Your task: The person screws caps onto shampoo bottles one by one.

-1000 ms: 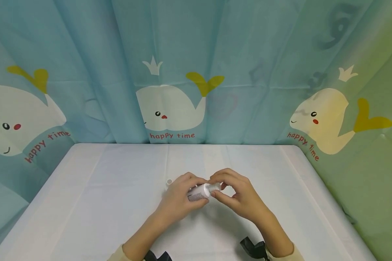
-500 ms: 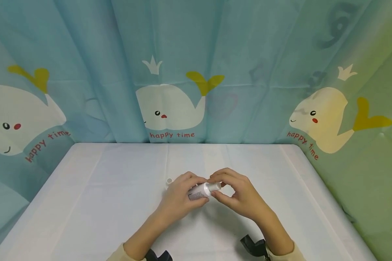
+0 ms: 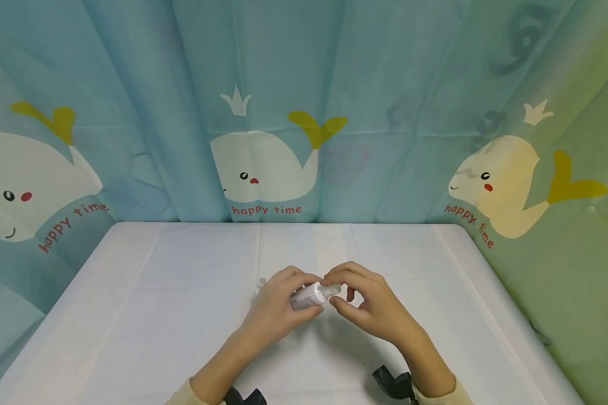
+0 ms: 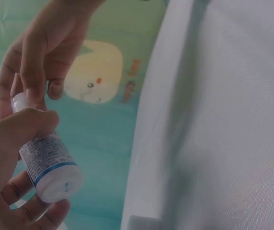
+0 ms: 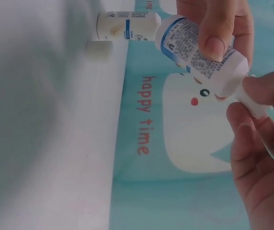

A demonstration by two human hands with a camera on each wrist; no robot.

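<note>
My left hand grips a small white bottle above the table, tilted with its narrow top toward the right. In the left wrist view the bottle shows a printed label, a blue band and its base. My right hand has its thumb and fingers at the narrow white top. The right wrist view shows these fingers pinching the top, partly covering it. A second white labelled bottle stands on the table behind, hidden by the left hand in the head view.
A small round white cap lies on the white table, left of the hands and beside the second bottle. A blue-green curtain printed with whales hangs around the table's back and sides.
The right fingers have shifted slightly around the bottle's narrow top, with the thumb a little farther out. The left hand and the bottle stay in nearly the same place.
</note>
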